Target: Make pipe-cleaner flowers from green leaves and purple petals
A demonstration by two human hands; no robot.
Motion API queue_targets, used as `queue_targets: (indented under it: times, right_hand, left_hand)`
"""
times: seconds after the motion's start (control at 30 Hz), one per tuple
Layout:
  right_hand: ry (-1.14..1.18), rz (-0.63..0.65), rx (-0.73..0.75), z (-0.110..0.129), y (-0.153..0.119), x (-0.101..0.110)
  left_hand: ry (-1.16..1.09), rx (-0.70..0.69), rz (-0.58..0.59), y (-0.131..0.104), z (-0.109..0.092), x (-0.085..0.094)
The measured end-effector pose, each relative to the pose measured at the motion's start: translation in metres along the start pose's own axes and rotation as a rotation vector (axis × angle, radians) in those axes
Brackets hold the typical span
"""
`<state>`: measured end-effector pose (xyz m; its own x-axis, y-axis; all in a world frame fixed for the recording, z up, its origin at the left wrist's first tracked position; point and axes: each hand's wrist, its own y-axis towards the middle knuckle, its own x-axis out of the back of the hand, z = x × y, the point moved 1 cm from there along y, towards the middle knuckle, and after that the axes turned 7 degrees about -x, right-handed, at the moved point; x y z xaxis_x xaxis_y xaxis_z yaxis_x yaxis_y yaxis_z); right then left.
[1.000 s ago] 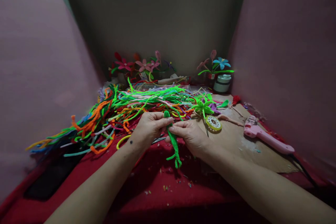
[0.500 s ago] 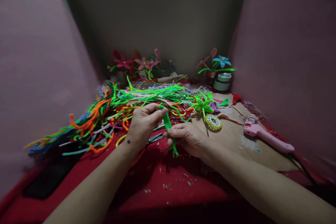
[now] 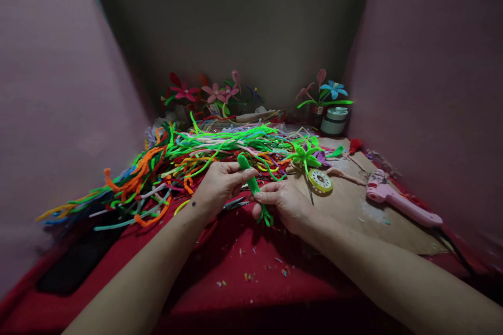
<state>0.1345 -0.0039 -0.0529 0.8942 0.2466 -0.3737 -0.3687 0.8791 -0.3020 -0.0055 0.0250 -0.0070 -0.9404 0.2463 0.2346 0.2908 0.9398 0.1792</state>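
Note:
Between my two hands, a long green pipe-cleaner leaf [image 3: 252, 184] slants down to the right, its lower end splitting into short fuzzy strands. My left hand [image 3: 223, 182] pinches it near the rounded upper end with thumb and fingers. Lower down, my right hand [image 3: 281, 203] grips it close to the split end, thumb on top. Behind and left of the leaf lie scissors [image 3: 233, 204], partly covered by my left hand. A large heap of coloured pipe cleaners [image 3: 223, 141] spreads just past my hands.
On the right, a cardboard sheet [image 3: 353, 220] bears a pink glue gun [image 3: 401, 204], a yellow-rimmed disc [image 3: 320, 181] and a green pipe-cleaner flower [image 3: 304, 157]. Finished flowers [image 3: 214, 94] and a pale jar [image 3: 334, 120] stand behind. A dark phone-like slab [image 3: 74, 261] lies left on red cloth [image 3: 236, 288].
The leaf has turned, showing its rounded tip more fully, and its split end has shifted slightly right and up. Both hands keep their hold, moving a little to the right.

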Motion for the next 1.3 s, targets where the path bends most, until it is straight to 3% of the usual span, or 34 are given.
queue_targets:
  times: [0.17, 0.33, 0.47, 0.53, 0.67, 0.73, 0.9, 1.07, 1.23, 1.3]
  right_hand:
    - [0.022, -0.059, -0.027, 0.000, 0.002, 0.001]
    - [0.037, 0.028, -0.002, -0.002, 0.003, 0.004]
    - [0.022, 0.040, 0.005, -0.003, 0.004, 0.005]
    - [0.004, 0.031, 0.015, -0.003, 0.005, 0.005]
    - [-0.056, -0.029, 0.023, -0.002, 0.006, 0.003]
    - [-0.077, -0.060, 0.043, -0.001, 0.005, 0.002]
    - [-0.065, -0.065, 0.088, 0.003, 0.000, -0.002]
    - [-0.046, -0.083, 0.087, 0.004, 0.000, -0.002]
    - [-0.038, -0.067, 0.059, 0.005, 0.000, -0.001]
    - [-0.042, -0.052, 0.054, 0.005, 0.000, -0.001]
  left_hand:
    - [0.208, -0.159, -0.115, 0.000, 0.002, -0.005]
    - [0.148, 0.028, 0.026, 0.005, 0.001, -0.001]
    - [0.202, 0.031, 0.082, 0.006, 0.004, 0.000]
    - [0.272, -0.026, 0.077, 0.005, 0.005, -0.002]
    - [0.525, -0.313, -0.031, 0.000, 0.005, -0.006]
    - [0.600, -0.389, -0.080, -0.001, 0.006, -0.008]
    - [0.472, -0.279, -0.162, 0.000, 0.009, -0.007]
    - [0.607, -0.411, -0.253, 0.003, 0.005, -0.008]
    - [0.305, -0.177, -0.266, 0.012, 0.002, -0.001]
    - [0.283, -0.154, -0.284, 0.014, -0.001, 0.000]
